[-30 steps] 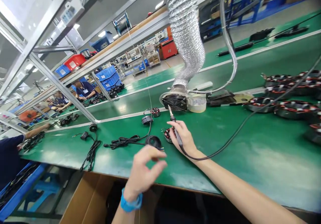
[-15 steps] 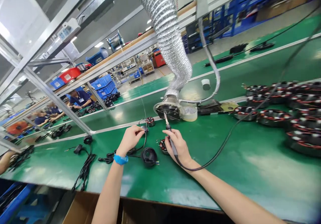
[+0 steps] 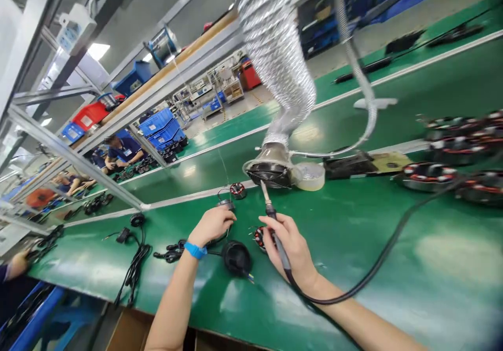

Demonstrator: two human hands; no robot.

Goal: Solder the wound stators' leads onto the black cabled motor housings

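Note:
My right hand (image 3: 293, 249) is wrapped round the grey handle of a soldering iron (image 3: 282, 251). The iron's tip points up at the black grille of the exhaust hood (image 3: 271, 162). My left hand (image 3: 212, 225) is closed, fingertips bent down by a thin black cable; what they pinch is hidden. Just beyond those fingers is a small round grey part (image 3: 226, 204), with a small wound motor stator (image 3: 238, 190) beside it. A second small stator (image 3: 259, 237) lies partly behind my right hand. Nearer me sits a black round housing (image 3: 236, 258) with coloured wire ends.
A silver flexible duct (image 3: 283, 42) hangs down to the hood. To its right are a roll of clear tape (image 3: 309, 176) and several larger stators (image 3: 428, 175). Black cable bundles (image 3: 133, 267) lie at left. The iron's cord (image 3: 377, 267) crosses the right side. Co-workers sit far left.
My left hand has turned so its fingers point further down, beside the cable. The soldering iron stays in my right hand near the hood. The whole view has shifted slightly.

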